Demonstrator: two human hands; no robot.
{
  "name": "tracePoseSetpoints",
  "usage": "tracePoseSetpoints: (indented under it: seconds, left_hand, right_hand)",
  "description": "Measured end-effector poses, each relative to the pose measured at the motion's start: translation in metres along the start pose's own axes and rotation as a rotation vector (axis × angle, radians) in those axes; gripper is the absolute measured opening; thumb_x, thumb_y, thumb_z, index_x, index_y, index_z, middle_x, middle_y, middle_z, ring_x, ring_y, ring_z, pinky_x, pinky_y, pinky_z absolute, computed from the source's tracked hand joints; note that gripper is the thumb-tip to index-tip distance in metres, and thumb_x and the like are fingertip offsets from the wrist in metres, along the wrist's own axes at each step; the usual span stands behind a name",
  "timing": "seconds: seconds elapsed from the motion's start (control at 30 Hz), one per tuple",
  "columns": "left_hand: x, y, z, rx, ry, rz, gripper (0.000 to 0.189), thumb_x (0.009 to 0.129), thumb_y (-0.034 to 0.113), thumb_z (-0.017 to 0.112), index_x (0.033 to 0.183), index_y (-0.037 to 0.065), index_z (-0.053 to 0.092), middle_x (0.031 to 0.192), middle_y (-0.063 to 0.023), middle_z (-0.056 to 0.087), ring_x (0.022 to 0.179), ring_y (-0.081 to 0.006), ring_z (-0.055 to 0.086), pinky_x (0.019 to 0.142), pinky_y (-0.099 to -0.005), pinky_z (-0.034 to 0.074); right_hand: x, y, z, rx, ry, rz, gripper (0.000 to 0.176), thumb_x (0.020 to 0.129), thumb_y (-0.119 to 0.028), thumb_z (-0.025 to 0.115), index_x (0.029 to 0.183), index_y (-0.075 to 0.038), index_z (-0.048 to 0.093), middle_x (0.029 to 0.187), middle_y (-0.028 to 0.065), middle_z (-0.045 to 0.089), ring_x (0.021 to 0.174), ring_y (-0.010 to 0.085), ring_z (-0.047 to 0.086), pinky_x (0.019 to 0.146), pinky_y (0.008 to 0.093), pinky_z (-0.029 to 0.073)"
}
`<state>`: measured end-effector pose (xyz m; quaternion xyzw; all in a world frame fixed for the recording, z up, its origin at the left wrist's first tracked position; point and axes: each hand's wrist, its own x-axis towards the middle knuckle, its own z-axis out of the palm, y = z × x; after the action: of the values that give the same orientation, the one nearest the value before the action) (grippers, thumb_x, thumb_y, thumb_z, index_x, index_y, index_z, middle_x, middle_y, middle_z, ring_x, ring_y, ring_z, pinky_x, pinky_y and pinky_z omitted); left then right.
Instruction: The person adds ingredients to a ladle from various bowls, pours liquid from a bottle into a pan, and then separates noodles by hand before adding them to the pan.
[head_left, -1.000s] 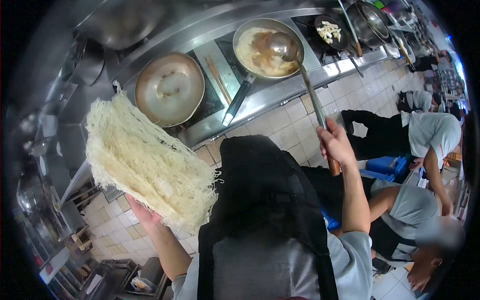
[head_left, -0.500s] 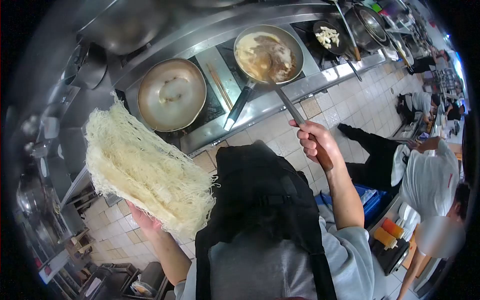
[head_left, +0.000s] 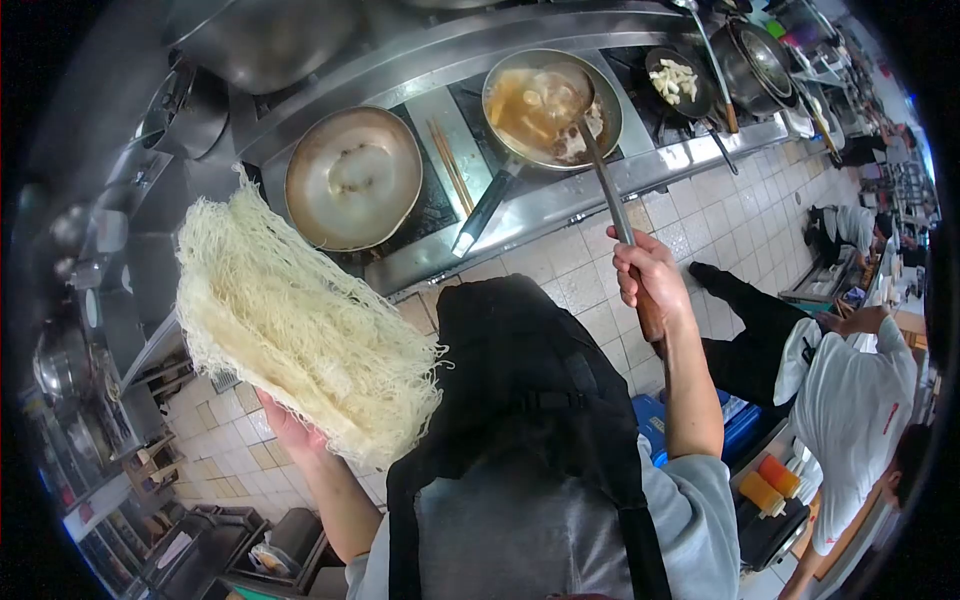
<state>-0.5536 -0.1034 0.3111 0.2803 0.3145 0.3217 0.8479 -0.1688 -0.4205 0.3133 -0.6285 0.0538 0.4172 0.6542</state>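
A big bundle of dried rice vermicelli (head_left: 300, 320) rests on my left hand (head_left: 294, 425), which supports it from below. Most of those fingers are hidden under the noodles. My right hand (head_left: 650, 270) is wrapped round the wooden handle of a long metal ladle (head_left: 607, 185). The ladle's bowl dips into brown, foamy liquid (head_left: 530, 105) near the right side of a frying pan (head_left: 493, 143). The pan sits on the stove, its black handle (head_left: 485, 212) pointing down and left toward me.
Left of the frying pan, a wide metal pan (head_left: 350, 180) with brown marks stands on a burner. Chopsticks (head_left: 452, 168) lie between the two. Further right is a dark pan holding white pieces (head_left: 674, 80). Co-workers, one in a white shirt (head_left: 850, 400), stand at the right.
My right hand and the ladle have moved right, and the ladle's bowl has swept from the pan's middle to its right side. The left hand still holds the noodles.
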Motion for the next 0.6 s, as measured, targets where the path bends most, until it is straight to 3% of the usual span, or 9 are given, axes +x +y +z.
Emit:
tracePoseSetpoints:
  seconds: [0.2, 0.3, 0.6]
  left_hand:
    - [-0.002, -0.006, 0.003, 0.044, 0.074, 0.02, 0.069, 0.093, 0.049, 0.061, 0.148, 0.013, 0.039, 0.145, -0.0063, 0.048, 0.125, -0.0269, 0.052, 0.1, -0.0441, 0.049]
    - [-0.004, -0.007, -0.008, -0.09, -0.015, -0.052, 0.071, 0.092, 0.049, 0.062, 0.148, 0.013, 0.039, 0.145, -0.0068, 0.048, 0.126, -0.0278, 0.052, 0.101, -0.0457, 0.048]
    - [-0.008, -0.005, 0.01, -0.073, 0.097, -0.012, 0.07, 0.091, 0.045, 0.065, 0.148, 0.014, 0.038, 0.146, -0.0094, 0.047, 0.131, -0.0311, 0.048, 0.103, -0.0504, 0.047]
  right_hand:
    - [-0.007, 0.005, -0.026, -0.188, 0.082, -0.046, 0.034, 0.092, -0.011, 0.059, 0.123, 0.001, 0.052, 0.068, 0.0005, 0.049, 0.042, 0.0083, 0.048, 0.035, 0.0256, 0.039]
    - [-0.01, 0.007, -0.032, -0.29, 0.133, -0.092, 0.035, 0.093, -0.013, 0.059, 0.124, 0.0, 0.053, 0.065, -0.0002, 0.049, 0.043, 0.0077, 0.047, 0.036, 0.0255, 0.04]
    - [0.018, 0.009, -0.055, -0.619, 0.284, -0.229, 0.042, 0.093, -0.015, 0.06, 0.131, 0.002, 0.052, 0.059, 0.0005, 0.051, 0.046, 0.0109, 0.051, 0.041, 0.0287, 0.041]
